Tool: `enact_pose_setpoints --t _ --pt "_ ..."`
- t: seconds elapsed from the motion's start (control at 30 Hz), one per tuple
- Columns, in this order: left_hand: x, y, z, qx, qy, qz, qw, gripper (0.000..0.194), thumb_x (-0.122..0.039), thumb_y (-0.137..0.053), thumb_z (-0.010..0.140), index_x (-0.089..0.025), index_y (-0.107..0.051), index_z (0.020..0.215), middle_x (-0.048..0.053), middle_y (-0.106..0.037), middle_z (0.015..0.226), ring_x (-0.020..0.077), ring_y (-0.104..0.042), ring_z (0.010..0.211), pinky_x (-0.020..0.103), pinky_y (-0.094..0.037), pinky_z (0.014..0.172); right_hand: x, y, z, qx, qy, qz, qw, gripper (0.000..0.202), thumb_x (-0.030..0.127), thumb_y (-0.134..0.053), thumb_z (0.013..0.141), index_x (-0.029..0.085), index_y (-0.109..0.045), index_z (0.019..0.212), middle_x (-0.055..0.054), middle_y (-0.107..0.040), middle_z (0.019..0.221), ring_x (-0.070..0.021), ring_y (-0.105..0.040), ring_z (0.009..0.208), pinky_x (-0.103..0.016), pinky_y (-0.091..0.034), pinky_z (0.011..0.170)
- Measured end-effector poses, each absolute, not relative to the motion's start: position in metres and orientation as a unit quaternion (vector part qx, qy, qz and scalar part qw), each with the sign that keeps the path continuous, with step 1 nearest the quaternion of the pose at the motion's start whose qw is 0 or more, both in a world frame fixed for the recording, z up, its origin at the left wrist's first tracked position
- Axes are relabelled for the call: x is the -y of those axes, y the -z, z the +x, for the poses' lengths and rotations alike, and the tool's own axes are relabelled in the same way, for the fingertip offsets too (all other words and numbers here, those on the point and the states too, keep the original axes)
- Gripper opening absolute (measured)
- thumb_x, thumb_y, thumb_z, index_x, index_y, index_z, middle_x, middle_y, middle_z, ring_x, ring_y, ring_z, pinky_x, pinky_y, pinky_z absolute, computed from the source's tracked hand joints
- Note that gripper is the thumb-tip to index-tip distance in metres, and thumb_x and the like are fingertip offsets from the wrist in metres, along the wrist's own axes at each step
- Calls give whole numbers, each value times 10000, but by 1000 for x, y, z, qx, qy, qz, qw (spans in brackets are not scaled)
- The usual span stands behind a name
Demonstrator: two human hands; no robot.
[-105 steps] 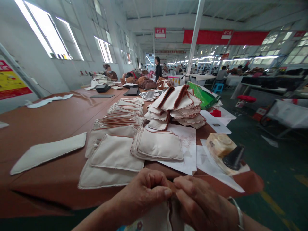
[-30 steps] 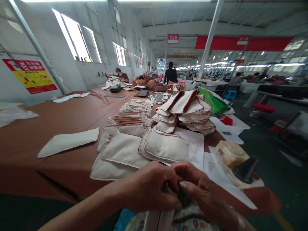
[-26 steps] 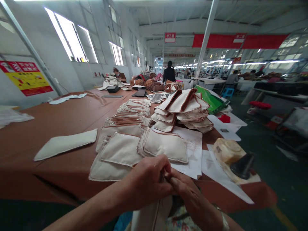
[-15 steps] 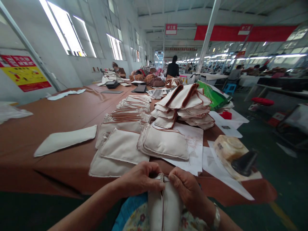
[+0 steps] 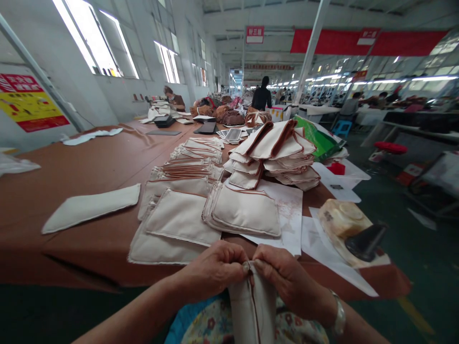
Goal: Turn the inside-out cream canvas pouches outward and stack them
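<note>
Cream piece [image 5: 240, 306] with brown seam, held before a work table [image 5: 89, 167]

Work table: brown cover, draped over the near edge.
Row of flat pieces [image 5: 182, 224]: cream, overlapping, along the table's middle.
Folded stack [image 5: 283, 143]: cream, brown-edged, right of the row.
Green bag [image 5: 315, 138]: just beside the stack.
Cream piece: over the floral cloth [image 5: 206, 325], below the table edge, seam running lengthwise.
Left hand [image 5: 217, 267]: fingers curled, thumb and forefinger pinching the piece's top at the seam.
Right hand [image 5: 290, 279]: likewise closed, gripping the top's right side.
Pale block [image 5: 342, 217]: near right corner.
Black cone [image 5: 367, 241]: tilted, beside the block.
Bracelet [image 5: 339, 313]: right wrist.
</note>
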State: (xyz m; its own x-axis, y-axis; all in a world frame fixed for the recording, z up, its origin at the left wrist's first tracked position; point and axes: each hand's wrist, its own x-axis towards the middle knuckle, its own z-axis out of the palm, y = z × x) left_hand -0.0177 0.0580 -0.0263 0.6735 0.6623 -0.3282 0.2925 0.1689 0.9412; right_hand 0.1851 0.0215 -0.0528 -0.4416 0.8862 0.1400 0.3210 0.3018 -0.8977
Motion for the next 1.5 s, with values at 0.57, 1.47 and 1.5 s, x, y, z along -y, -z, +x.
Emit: enact_pose_setpoints --t 0.57,1.47,1.5 --pt "-46 24 -7 -395 -135 667 618 132 -247 -532 779 -130 -591 758 -38 -404 636 101 -313 597 232 -260 549 -9 50 185 542 -644 -392 372 228 329 -616 863 139 -563 748 7 -531 696 -107 -386 631 -226 -288 567" --pt "-39 15 9 -386 -156 679 604 108 -178 -429 738 -165 -473 640 -48 -341 575 93 -260 539 241 -195 476 5 66 183 459 -686 -361 435 256 380 -553 897 171 -501 758 41 -394 654 -105 -285 589 -238 -218 526" --pt "-39 16 8 -381 -160 665 622 114 -194 -441 746 -161 -487 647 -49 -335 571 93 -251 539 243 -188 478 4 64 184 444 -706 -348 428 240 374 -557 880 173 -500 762 43 -398 647 -102 -284 574 -236 -213 517"
